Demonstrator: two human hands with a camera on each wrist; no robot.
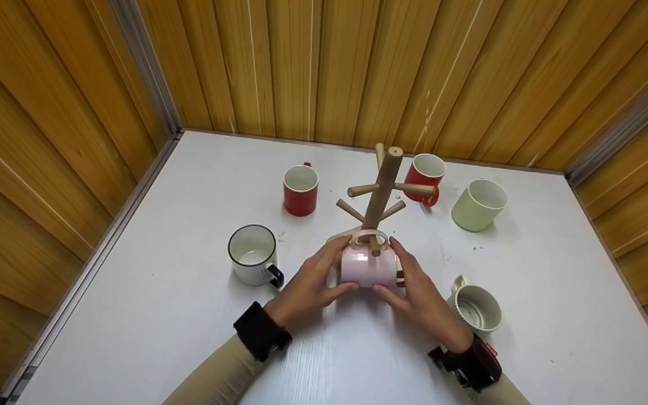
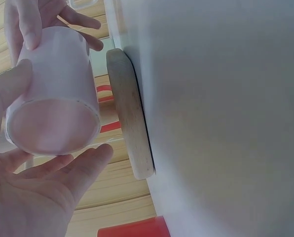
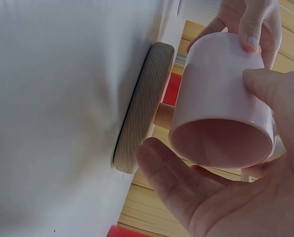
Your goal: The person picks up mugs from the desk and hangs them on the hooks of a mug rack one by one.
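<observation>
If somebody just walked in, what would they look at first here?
Probably the pink mug, held on its side in the middle between the left hand and the right hand. Right behind it rises a wooden stand, with pegs sticking out like branches. Then come two red mugs toward the back of the white table.

Beige sleeves meet broad black wrist straps; a small red tag sticks out from the right strap.
</observation>
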